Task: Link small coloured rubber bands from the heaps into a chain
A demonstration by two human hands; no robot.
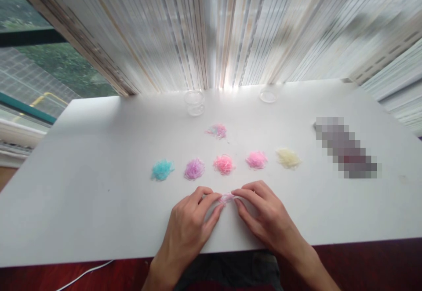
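Close to the table's front edge, my left hand (194, 220) and my right hand (265, 212) face each other with fingertips closed around a small clump of pale pink elastic bands (227, 198). My fingers cover part of the clump. Just beyond my hands lies a row of small heaps of thin bands: a turquoise heap (162, 169), a purple heap (194, 169), a coral heap (224, 164), a pink heap (256, 160) and a pale yellow heap (288, 158). Behind the coral one sits a smaller mixed-colour heap (217, 131).
A clear round container (194, 103) stands at the back of the white table (82, 185), and a clear round lid (268, 96) lies to its right. A blurred-out long object (346, 148) rests on the right side. Striped curtains (217, 31) hang along the back edge.
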